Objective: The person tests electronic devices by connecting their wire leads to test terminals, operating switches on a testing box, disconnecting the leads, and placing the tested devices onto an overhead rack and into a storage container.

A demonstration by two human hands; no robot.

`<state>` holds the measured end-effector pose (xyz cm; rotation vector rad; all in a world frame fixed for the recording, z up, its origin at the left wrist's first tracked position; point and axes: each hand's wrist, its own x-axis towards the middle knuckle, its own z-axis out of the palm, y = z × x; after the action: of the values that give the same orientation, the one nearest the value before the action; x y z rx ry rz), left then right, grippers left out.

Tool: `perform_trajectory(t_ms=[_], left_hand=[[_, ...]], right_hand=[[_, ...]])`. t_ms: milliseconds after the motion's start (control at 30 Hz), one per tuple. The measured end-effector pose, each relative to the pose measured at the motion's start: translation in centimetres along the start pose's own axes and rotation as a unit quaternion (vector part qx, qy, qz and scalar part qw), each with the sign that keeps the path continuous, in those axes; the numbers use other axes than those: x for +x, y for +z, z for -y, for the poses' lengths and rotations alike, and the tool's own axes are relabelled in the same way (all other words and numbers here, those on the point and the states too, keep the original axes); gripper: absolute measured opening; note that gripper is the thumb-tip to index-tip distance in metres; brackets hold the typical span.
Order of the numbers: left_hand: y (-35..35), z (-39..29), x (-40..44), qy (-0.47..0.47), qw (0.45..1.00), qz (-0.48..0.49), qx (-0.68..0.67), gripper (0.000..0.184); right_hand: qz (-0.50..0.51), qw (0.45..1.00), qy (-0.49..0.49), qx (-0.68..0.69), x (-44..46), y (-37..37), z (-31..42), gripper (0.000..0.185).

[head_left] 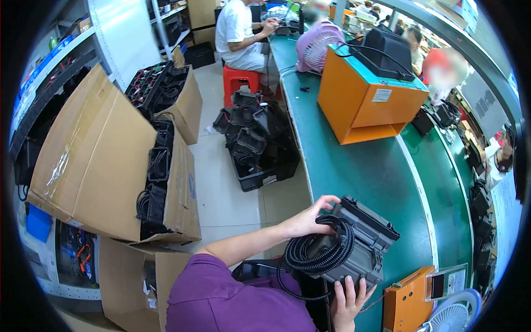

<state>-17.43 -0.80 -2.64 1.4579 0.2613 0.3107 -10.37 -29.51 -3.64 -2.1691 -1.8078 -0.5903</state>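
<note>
The left hand (314, 222) and right hand (347, 301), apart from each other, are clamped on opposite sides of a grey case (369, 237), tilted at the near edge of the green bench (345, 171), with a black ribbed coil (321, 257) against it. An orange device (408, 304) sits just beside the right hand. Bare benchtop stretches from the case to the orange box (344, 83), whose white label (381, 95) carries print (too small to read). Left of the bench edge, a black crate (250, 182) bears a pale label (269, 180); beyond sits a person (235, 33)
</note>
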Motion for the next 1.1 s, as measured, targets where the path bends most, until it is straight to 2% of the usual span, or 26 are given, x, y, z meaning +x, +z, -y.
perform_trajectory(t_ms=[67,100,167,233,300,367,467,533,567,600,633,667,733,767,800,833,867,900,933,1000,1067,1100], left_hand=[[-0.9,0.0,-1.3,-0.065,0.992,-0.012,-0.111,0.076],[-1.3,0.2,-1.8,-0.064,0.991,-0.032,-0.11,0.076],[-1.7,0.6,-2.5,-0.051,0.994,-0.034,-0.091,0.077],[-2.2,0.9,-3.6,-0.069,0.987,-0.038,-0.14,0.077],[-2.8,1.8,-4.3,-0.057,0.984,-0.06,-0.155,0.077],[-3.6,2.2,-5.3,-0.042,0.977,-0.075,-0.196,0.077],[-5.7,1.8,-6.7,-0.048,0.977,-0.134,-0.161,0.076],[-8.3,2.8,-7.7,-0.033,0.963,-0.171,-0.204,0.059],[-10.6,5.7,-7.3,-0.003,0.958,-0.163,-0.237,0.051],[-10.3,1.2,-8.8,-0.068,0.943,-0.239,-0.223,0.046],[-11.5,1.2,-10.0,-0.024,0.944,-0.263,-0.196,0.045],[-12.6,-0.7,-11.1,-0.074,0.896,-0.295,-0.324,0.046],[-16.4,0.5,-12.0,0.052,0.937,-0.344,-0.023,0.059],[-17.3,-1.3,-13.1,0.067,0.91,-0.378,0.157,0.065],[-17.7,-2.9,-14.1,0.058,0.897,-0.399,0.178,0.067],[-18.7,-3.7,-14.9,0.075,0.814,-0.442,0.369,0.073],[-18.1,-6.2,-15.7,-0.054,0.786,-0.481,0.385,0.077],[-18.8,-6.9,-16.6,-0.025,0.674,-0.496,0.547,0.08],[-20.5,-6.8,-17.7,0.015,0.609,-0.497,0.618,0.081],[-23.8,-6.9,-20.3,-0.017,0.451,-0.5,0.739,0.085],[-27.4,-5.8,-23.2,-0.04,0.338,-0.488,0.804,0.079],[-28.8,-5.0,-24.8,-0.043,0.331,-0.473,0.815,0.077]], right_hand=[[0.006,1.0,-0.01,0.012,0.8,0.4,-0.1,0.026],[0.008,0.998,-0.015,0.06,2.6,-0.8,0.2,0.028],[-0.02,0.997,-0.022,0.071,3.9,-0.5,0.6,0.032],[-0.036,0.995,-0.046,0.081,4.7,-0.2,0.7,0.034],[0.016,0.997,-0.029,0.067,4.7,0.4,0.9,0.025],[0.048,0.995,-0.067,0.064,5.2,0.4,1.2,0.03],[0.066,0.989,-0.086,0.099,5.9,0.6,2.4,0.034],[0.06,0.988,-0.107,0.09,5.4,1.5,2.6,0.035],[0.081,0.987,-0.101,0.09,5.0,1.5,2.7,0.036],[0.102,0.986,-0.096,0.091,4.8,1.6,2.8,0.038],[0.095,0.98,-0.071,0.158,5.0,1.8,2.5,0.039],[0.122,0.979,-0.05,0.154,4.9,1.8,2.2,0.047],[0.159,0.966,0.065,0.194,5.5,1.0,3.0,0.043],[0.173,0.965,0.056,0.188,5.1,1.5,2.4,0.047],[0.171,0.965,0.059,0.188,5.2,1.4,2.4,0.047],[0.174,0.966,0.05,0.183,5.4,1.2,2.5,0.046],[0.179,0.967,0.041,0.179,5.3,1.0,2.6,0.045],[0.182,0.965,0.045,0.181,5.3,0.9,2.6,0.045],[0.183,0.967,0.04,0.174,5.4,0.9,2.6,0.043],[0.179,0.968,0.036,0.175,5.4,1.0,2.5,0.039],[0.183,0.966,0.039,0.179,5.3,1.1,2.5,0.038],[0.178,0.965,0.039,0.187,5.2,1.2,2.5,0.038]])
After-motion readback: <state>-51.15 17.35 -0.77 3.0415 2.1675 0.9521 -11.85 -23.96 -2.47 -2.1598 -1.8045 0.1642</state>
